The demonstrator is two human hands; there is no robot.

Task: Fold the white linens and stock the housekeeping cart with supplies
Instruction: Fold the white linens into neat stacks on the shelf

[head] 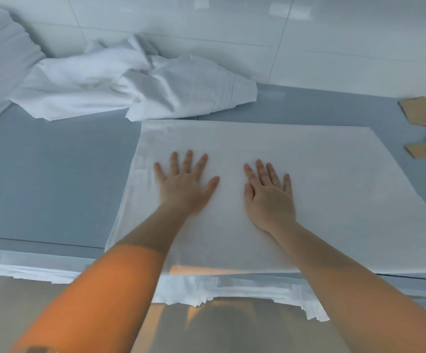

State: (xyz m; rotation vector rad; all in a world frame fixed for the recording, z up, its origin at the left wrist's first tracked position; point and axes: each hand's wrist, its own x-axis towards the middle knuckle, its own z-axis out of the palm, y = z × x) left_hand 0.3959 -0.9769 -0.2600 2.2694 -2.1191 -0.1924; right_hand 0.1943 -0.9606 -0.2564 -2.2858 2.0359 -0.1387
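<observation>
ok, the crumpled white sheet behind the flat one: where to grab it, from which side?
Pinch the crumpled sheet at its right end, where a flat corner flap lies free on the table. Come from the right, probably with the right hand: the left end runs into the bunched linen pile.

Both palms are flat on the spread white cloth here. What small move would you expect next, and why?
Probably sweeping both hands outward to smooth it before the next fold. The left hand and right hand lie open, fingers spread, near the middle of the flat linen, pinching no edge. The crumpled linen behind lies untouched on the blue table.
</observation>
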